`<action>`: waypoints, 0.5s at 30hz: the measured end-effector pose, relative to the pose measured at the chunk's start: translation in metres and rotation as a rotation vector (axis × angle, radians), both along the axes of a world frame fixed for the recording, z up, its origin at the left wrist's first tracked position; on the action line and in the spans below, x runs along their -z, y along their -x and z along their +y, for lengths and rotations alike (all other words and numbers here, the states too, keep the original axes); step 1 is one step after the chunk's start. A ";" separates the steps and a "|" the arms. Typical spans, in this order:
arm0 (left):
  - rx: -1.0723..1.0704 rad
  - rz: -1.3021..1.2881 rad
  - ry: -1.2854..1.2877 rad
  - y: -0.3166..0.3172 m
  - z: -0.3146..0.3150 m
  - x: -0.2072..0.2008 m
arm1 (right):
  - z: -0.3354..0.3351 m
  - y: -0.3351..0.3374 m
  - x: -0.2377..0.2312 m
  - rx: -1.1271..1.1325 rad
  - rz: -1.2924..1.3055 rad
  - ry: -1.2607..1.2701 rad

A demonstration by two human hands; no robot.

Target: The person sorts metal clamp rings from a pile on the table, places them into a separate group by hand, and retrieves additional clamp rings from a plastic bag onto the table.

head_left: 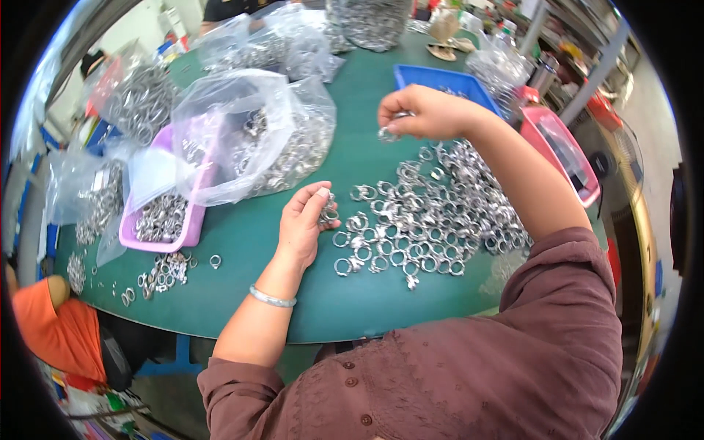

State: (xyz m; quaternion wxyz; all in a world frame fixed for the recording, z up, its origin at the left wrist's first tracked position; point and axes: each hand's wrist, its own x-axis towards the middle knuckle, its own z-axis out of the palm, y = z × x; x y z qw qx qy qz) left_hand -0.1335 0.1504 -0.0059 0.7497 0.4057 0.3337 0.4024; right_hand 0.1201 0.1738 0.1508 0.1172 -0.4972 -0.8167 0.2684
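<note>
My left hand (302, 220) is closed around a few silvery metal rings (328, 212), above the green tabletop at the left edge of a wide heap. That heap of shiny ring-shaped metal parts (440, 213) spreads across the table under my right arm. Higher and farther off, my right hand (411, 114) pinches a small metal ring (386, 135) between its fingertips, in front of a blue tray (440, 79). Its finer shape is too small to tell.
A lilac bin (192, 227) of metal parts stands at left, beside a large clear plastic bag (242, 139) of more parts. Loose rings (163, 273) lie near the table's front left edge. A pink tray (561, 158) sits at right. Someone in orange (59, 330) is at lower left.
</note>
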 end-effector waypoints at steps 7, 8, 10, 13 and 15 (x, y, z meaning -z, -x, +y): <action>-0.246 0.521 -0.951 -0.050 -0.017 0.020 | -0.104 -0.075 0.104 0.214 -0.249 -0.381; -0.225 0.555 -1.052 -0.052 -0.019 0.021 | -0.115 -0.075 0.111 0.162 -0.329 -0.359; -0.191 0.653 -1.116 -0.055 -0.019 0.022 | -0.126 -0.077 0.121 0.190 -0.266 -0.376; -0.197 0.746 -1.103 -0.054 -0.019 0.018 | -0.138 -0.074 0.116 0.246 -0.165 -0.461; -0.220 0.811 -1.088 -0.055 -0.018 0.019 | -0.140 -0.065 0.124 0.171 -0.132 -0.569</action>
